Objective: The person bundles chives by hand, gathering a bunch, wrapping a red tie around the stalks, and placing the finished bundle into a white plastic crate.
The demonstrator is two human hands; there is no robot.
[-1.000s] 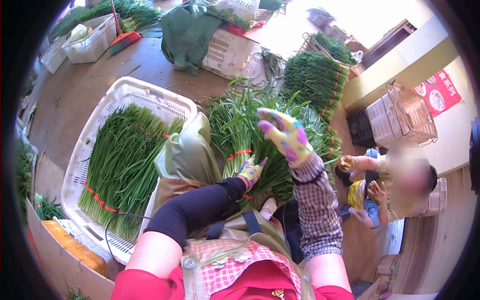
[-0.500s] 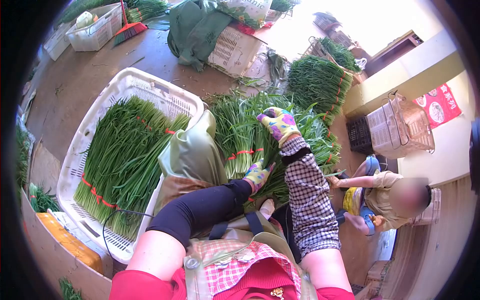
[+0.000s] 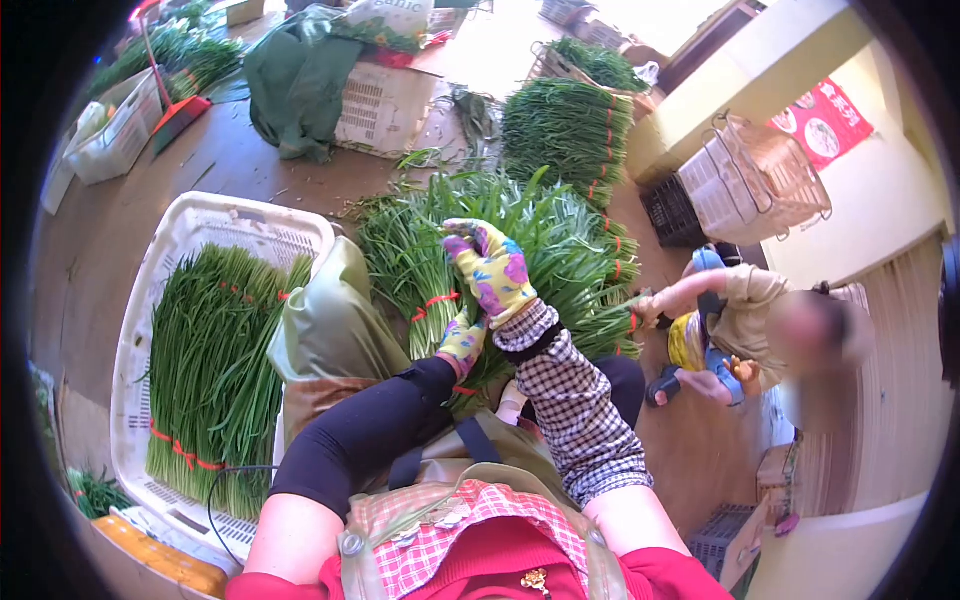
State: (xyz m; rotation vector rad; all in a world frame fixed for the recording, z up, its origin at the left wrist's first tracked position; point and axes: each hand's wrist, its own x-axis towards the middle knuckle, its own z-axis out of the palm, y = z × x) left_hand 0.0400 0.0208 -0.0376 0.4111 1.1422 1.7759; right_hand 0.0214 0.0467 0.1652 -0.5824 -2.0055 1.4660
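Both my hands wear yellow gloves with a purple flower print. My left hand point(image 3: 463, 342) is low at the pile between my legs, its fingers closed around the lower part of some green chives. Just above it, my right hand point(image 3: 492, 272) has curled fingers over the leaves; what lies inside them is hidden. Beside my hands stands a bundle of chives point(image 3: 425, 285) tied with a red band. Loose chive leaves point(image 3: 540, 225) spread behind and to the right. At my left, a white plastic crate point(image 3: 130, 350) holds tied chives point(image 3: 215, 370).
A co-worker point(image 3: 750, 310) sits at the right, one hand reaching to the pile's edge. More chive bundles point(image 3: 565, 135) stand behind. Stacked crates point(image 3: 750, 180) are by the wall. A red broom point(image 3: 180, 115) and a green cloth point(image 3: 300, 85) are farther back.
The view has swung, so the scene sits farther left. My right hand has come down and closer to my left hand. The co-worker's arm is stretched toward the pile in both frames.
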